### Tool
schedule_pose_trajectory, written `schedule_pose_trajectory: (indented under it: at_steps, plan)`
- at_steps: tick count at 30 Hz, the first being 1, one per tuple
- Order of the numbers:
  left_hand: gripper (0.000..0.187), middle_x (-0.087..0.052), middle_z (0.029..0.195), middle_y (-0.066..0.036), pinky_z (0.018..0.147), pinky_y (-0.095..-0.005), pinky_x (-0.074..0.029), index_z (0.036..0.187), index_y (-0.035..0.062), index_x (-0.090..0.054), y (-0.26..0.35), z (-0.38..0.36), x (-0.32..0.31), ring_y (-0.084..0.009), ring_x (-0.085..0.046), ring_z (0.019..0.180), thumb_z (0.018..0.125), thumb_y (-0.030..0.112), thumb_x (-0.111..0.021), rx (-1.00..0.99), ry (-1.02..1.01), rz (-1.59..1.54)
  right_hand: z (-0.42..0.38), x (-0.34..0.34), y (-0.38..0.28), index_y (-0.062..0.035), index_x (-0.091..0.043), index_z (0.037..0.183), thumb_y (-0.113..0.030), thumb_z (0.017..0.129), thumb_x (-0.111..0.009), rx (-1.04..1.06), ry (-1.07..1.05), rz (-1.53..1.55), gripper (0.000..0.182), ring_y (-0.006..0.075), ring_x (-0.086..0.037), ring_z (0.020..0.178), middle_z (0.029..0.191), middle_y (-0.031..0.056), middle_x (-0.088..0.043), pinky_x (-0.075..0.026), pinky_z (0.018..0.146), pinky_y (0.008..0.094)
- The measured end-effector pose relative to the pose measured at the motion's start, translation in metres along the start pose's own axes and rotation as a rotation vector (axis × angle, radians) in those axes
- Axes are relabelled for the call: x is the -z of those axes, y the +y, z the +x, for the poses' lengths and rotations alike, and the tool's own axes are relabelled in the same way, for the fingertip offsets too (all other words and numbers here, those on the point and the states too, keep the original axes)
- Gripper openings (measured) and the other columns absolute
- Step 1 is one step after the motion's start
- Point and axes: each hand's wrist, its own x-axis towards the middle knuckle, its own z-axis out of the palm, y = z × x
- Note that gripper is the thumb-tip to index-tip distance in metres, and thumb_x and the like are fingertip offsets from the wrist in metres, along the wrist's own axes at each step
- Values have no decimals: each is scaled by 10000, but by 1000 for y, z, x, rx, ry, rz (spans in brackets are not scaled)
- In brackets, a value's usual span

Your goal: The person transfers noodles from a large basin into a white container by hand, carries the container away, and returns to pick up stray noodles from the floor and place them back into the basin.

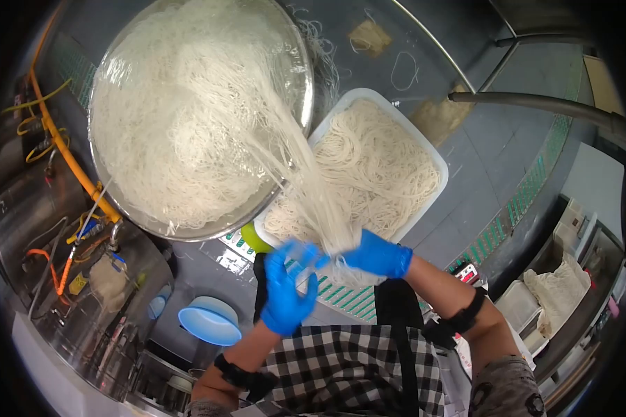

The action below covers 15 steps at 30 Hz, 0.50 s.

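A large round metal basin (306,76) at the upper left holds a heap of white noodles (188,111) in water. Beside it, a white rectangular tub (435,163) contains more noodles (375,153). A long bundle of noodles stretches from the basin over the tub's near part. My right hand (375,255), in a blue glove, is closed around the lower end of this bundle. Just left of the bundle, my left hand (287,292), also blue-gloved, has its fingers apart, partly blurred by motion.
A light blue bowl (210,321) stands at the lower left, near steel equipment (111,306) with an orange hose (73,163). Metal rails (535,103) cross the upper right. Shelving with a cloth (560,288) is at the right. Stray noodles lie on the grey floor (480,160).
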Motion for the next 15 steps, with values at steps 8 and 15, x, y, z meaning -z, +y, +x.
schedule_pose_trajectory:
  at_steps: [8, 15]
  plan:
    - [260, -551, 927, -72, 869, -328, -318, 918, 78, -574, -84, 132, 19, -138, -477, 907, 692, 208, -572, 244, -99, -430, -83, -36, -56, -110, -552, 913, -256, 729, -523, 285, -355, -612, 237, 290, -552, 699, 808, 104, -573, -448, 607, 342]
    - [295, -573, 856, -105, 830, -294, -343, 905, -32, -560, -140, 185, 215, -186, -501, 855, 831, 196, -390, 20, 814, -264, -117, 20, -20, -63, -544, 806, -207, 693, -529, 339, -280, -899, 183, 289, -542, 621, 671, 133, -543, -454, 567, 322]
